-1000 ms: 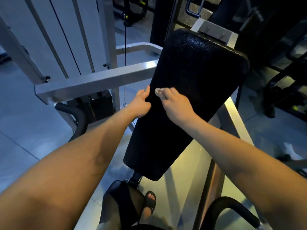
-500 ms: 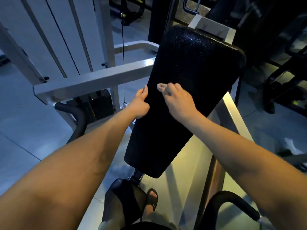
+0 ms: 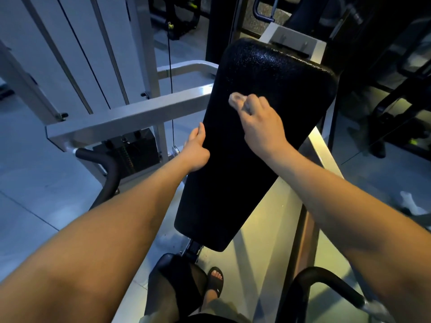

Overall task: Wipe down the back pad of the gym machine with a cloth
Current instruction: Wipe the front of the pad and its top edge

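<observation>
— Two questions first: what stands at the far left, and what comes next to it?

— Farthest left are the white upright bars [image 3: 141, 54] of the machine, with a thin black cable [image 3: 171, 89] hanging just beside them. A white crossbeam [image 3: 130, 117] runs from there rightward to the pad's left edge. Below the beam sit a dark weight stack [image 3: 133, 155] and a black curved handle [image 3: 109, 166].

— And the left hand?

— The left hand [image 3: 197, 150] grips the left edge of the back pad [image 3: 245, 171], about halfway up. Its thumb lies along the front face, and its fingers curl behind the edge, out of sight.

— Where is the pad itself?

— It fills the middle of the view: black, pebbled, long and tilted. Its wide top is far from the camera, and its narrow end is low, near a sandalled foot [image 3: 215, 282] on the floor.

— The cloth?

— A small pale cloth [image 3: 235, 99] lies against the upper part of the pad's face, toward its left side. Only a bunched end shows past the fingers.

— So the right hand has it?

— Yes. The right hand [image 3: 261, 125] is closed around the cloth, fingers curled, pressing it onto the pad above the left hand.

— Further right?

— A pale metal rail [image 3: 324, 155] runs beside the pad's right edge. Beyond it is dark equipment I cannot make out. At the lower right is another black curved bar [image 3: 313, 273].
</observation>
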A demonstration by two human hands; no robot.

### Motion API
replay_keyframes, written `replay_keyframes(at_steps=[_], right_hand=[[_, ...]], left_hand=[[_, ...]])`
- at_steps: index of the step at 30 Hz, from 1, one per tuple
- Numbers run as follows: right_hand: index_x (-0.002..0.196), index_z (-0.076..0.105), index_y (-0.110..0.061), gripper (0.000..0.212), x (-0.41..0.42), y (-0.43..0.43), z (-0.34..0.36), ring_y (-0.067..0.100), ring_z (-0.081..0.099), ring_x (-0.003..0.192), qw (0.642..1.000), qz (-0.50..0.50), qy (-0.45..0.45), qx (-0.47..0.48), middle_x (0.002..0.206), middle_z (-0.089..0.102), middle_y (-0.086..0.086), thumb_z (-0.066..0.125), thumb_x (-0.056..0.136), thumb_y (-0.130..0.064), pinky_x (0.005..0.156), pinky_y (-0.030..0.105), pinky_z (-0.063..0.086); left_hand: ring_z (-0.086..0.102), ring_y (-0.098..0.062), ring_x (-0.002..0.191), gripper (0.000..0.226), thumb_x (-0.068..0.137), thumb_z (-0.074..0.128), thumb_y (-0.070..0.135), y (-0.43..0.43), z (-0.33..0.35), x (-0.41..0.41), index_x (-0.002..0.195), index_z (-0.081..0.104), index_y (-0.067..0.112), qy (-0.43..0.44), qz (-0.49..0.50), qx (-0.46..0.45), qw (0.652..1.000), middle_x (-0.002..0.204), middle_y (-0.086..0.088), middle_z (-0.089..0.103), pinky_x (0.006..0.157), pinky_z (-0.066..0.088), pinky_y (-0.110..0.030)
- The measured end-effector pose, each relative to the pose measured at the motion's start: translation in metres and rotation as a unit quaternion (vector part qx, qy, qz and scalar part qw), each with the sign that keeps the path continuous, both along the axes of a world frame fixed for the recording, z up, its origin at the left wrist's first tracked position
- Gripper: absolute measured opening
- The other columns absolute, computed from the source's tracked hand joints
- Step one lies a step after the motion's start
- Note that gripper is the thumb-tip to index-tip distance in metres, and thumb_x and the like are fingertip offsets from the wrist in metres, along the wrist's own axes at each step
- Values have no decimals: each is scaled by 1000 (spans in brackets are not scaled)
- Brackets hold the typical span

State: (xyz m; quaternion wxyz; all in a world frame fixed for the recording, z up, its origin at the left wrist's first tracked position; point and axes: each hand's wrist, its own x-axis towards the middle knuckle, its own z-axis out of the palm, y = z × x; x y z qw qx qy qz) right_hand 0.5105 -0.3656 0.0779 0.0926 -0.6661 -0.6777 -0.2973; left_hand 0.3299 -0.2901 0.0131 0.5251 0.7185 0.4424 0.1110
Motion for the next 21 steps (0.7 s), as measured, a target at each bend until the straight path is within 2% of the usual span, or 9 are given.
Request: replay_keyframes(at_steps=[2, 6, 8, 9, 11, 13, 15, 17, 21], right_hand=[[136, 59, 0, 44, -7, -10, -31, 31, 53, 86, 1000, 6, 20, -19, 104, 58, 14, 33, 101, -5, 65, 38, 47], [113, 69, 3, 24, -16, -39, -84, 32, 55, 83, 992, 44, 25, -113, 99, 57, 13, 69, 90, -4, 59, 39, 47], [114, 69, 0, 24, -17, -47, -86, 31, 54, 88, 980, 58, 24, -190, 105, 55, 12, 67, 91, -8, 61, 40, 49], [116, 69, -2, 26, -16, -46, -78, 31, 54, 89, 979, 68, 28, -193, 106, 54, 12, 64, 91, -8, 62, 41, 49], [125, 67, -4, 37, -14, -39, -56, 31, 52, 87, 987, 73, 36, -140, 106, 54, 13, 55, 91, -6, 61, 40, 47], [138, 58, -8, 47, -9, -28, -33, 31, 49, 88, 994, 50, 27, -91, 109, 53, 13, 47, 92, -6, 63, 39, 44], [141, 55, -7, 49, -6, -22, -31, 30, 49, 88, 997, 27, 30, -66, 108, 53, 14, 49, 93, -3, 63, 37, 40], [137, 58, -3, 45, -11, -24, -51, 30, 51, 87, 997, 19, 32, -61, 107, 55, 14, 53, 92, -3, 62, 36, 41], [121, 66, -1, 28, -25, -45, -116, 30, 56, 86, 992, 42, 68, -97, 105, 60, 12, 64, 94, -8, 63, 39, 50]], left_hand=[[19, -25, 151, 95, 91, 40, -8, -2, -3, 0, 160, -9, 36, 3, -1, 6, 1000, 167, 17, -1, 108, 48, -43], [11, -24, 154, 97, 91, 42, -7, -5, -11, -1, 159, -11, 39, 14, -3, 16, 1000, 167, 16, -7, 111, 45, -48], [7, -24, 155, 97, 91, 41, -7, -7, -12, -1, 159, -11, 38, 14, 2, 19, 1000, 168, 16, -7, 114, 41, -47], [7, -24, 155, 97, 91, 41, -8, -7, -11, 0, 159, -11, 38, 12, 3, 18, 1000, 168, 15, -8, 114, 41, -45], [9, -23, 155, 96, 92, 40, -10, -9, -8, -1, 159, -10, 36, 4, 3, 11, 1000, 168, 15, -10, 108, 46, -37], [10, -22, 154, 95, 92, 40, -12, -12, -7, -4, 161, -8, 33, -8, 7, 2, 1000, 168, 14, -9, 98, 45, -19], [10, -21, 154, 95, 91, 39, -14, -14, -12, -8, 162, -6, 31, -2, 5, -15, 1000, 168, 14, -8, 75, 42, 1], [12, -22, 154, 97, 90, 39, -16, -16, -21, -11, 161, -5, 32, 14, 1, -25, 1000, 168, 15, -10, 57, 42, 2], [13, -24, 155, 101, 89, 40, -15, -17, -31, -13, 160, -9, 37, 53, -9, -10, 999, 166, 19, -13, 62, 51, -12]])
